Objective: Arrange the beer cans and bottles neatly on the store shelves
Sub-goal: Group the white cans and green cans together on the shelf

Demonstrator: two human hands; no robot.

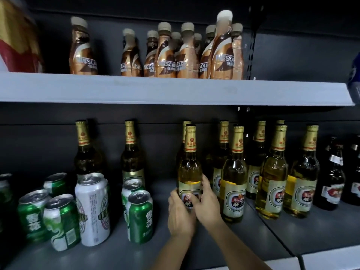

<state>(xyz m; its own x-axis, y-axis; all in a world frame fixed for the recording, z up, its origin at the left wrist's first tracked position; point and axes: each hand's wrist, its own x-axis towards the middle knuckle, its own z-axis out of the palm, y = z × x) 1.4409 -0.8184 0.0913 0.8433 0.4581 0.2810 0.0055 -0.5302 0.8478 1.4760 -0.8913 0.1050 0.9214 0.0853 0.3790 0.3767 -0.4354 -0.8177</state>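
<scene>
Both my hands wrap the base of one clear beer bottle (pixel 190 172) with a gold neck foil, standing upright on the lower shelf (pixel 194 248). My left hand (pixel 180 217) grips its left side and my right hand (pixel 206 205) curls round its label from the right. Several matching gold-foil bottles (pixel 233 182) stand to the right in rough rows, and two more (pixel 132 158) stand apart at the back left. Green cans (pixel 139 217) and a tall white can (pixel 93 209) cluster unevenly at the left.
Dark brown bottles (pixel 333 180) stand at the far right of the lower shelf. The upper shelf (pixel 175 90) carries several brown coffee bottles (pixel 185 55) and a red-gold pack (pixel 17 39) at the left. A black cable (pixel 301 262) hangs at the shelf's front right.
</scene>
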